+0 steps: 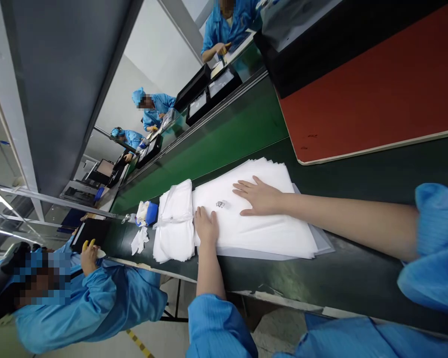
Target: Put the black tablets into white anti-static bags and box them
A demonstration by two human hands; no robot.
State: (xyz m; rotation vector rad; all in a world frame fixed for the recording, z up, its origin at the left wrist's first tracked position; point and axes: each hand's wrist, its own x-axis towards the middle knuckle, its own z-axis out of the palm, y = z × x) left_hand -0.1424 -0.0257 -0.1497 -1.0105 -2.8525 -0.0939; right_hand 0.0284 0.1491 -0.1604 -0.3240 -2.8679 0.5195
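Observation:
A fanned stack of thin white sheets (254, 233) lies on the dark green table; a small printed triangle mark (221, 204) shows on the top one. My right hand (259, 196) rests flat on the stack, fingers spread. At the stack's left end, my left hand (206, 226) lies palm down, thumb apart from the fingers, touching the sheets near their edge. Neither hand grips anything visible. Right beside my left hand sits a second pile of folded white sheets (174, 223). Some translucent sheets (323, 241) stick out under the main stack at the lower right.
A red-brown board (373, 84) and a black box (294, 59) stand at the upper right. Beyond the folded pile are a blue-and-white container (146, 213) and crumpled white scraps (139, 240). A co-worker (97, 293) sits at left; others work across the green conveyor (239, 124).

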